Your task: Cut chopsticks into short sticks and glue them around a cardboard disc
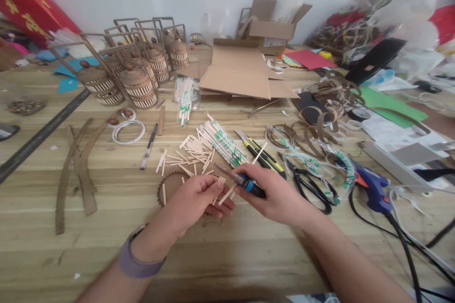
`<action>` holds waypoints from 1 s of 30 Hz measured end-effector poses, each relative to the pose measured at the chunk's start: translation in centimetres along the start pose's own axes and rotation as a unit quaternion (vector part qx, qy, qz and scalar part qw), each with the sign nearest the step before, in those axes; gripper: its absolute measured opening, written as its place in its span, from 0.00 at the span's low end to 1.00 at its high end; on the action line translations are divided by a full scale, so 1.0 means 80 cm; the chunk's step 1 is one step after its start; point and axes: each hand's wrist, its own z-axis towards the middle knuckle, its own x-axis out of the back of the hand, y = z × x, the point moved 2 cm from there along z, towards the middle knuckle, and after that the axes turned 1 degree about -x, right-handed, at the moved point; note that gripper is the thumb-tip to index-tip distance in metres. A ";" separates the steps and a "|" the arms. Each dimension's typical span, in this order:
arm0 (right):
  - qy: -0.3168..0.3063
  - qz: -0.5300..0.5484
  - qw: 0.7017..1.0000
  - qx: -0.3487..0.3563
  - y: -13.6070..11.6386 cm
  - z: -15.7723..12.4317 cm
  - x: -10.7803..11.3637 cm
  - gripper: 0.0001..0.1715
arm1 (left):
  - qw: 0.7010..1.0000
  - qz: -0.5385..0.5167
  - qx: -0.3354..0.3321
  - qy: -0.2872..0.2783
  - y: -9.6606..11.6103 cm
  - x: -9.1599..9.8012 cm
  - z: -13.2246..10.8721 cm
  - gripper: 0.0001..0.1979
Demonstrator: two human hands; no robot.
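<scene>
Forearms come in from the near edge of the wooden table (106,208), a grey band on the left wrist. The left hand (199,199) is curled palm-up, pinching a few short wooden sticks (226,194) at its fingertips. They lie just above a toothed cardboard disc (169,184) on the table. The right hand (275,194) is clenched around a blue-and-black craft tool (250,184). Its metal tip slants up and left, over the ends of the sticks; I cannot tell whether it touches them.

It looks to me like trimming or scoring one stick at a time. A clean stroke from here would call for a firm pinch on the stick, left fingers kept off the tip's line, and the right wrist held low and steady.

Just beyond lies a heap of cut sticks (192,154), beside a bundle of wrapped chopsticks (222,142). A yellow cutter (261,154), black scissors (311,187) and a blue glue gun (369,189) sit to the right. Farther back are slatted lantern models (138,86) and a flattened cardboard box (238,73).
</scene>
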 end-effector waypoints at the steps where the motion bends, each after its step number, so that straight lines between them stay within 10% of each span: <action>1: -0.014 0.000 1.000 0.007 -0.002 -0.001 -0.005 0.15 | 1.000 0.007 0.000 0.000 -0.002 -0.002 0.001 0.20; 5: -0.036 -0.008 0.999 0.010 -0.002 -0.002 -0.014 0.31 | 0.999 0.039 0.001 -0.003 -0.011 -0.002 0.003 0.18; 17: -0.014 0.006 0.998 0.067 0.003 -0.001 -0.018 0.30 | 0.998 0.010 0.000 -0.056 -0.012 -0.007 0.002 0.27; 23: 0.124 -0.039 0.989 0.076 -0.004 -0.004 -0.028 0.27 | 0.998 -0.058 -0.011 0.017 -0.004 -0.003 0.002 0.23; 30: 0.147 -0.103 0.981 0.071 -0.014 -0.006 -0.056 0.35 | 0.987 -0.132 -0.046 0.079 -0.006 -0.012 0.001 0.09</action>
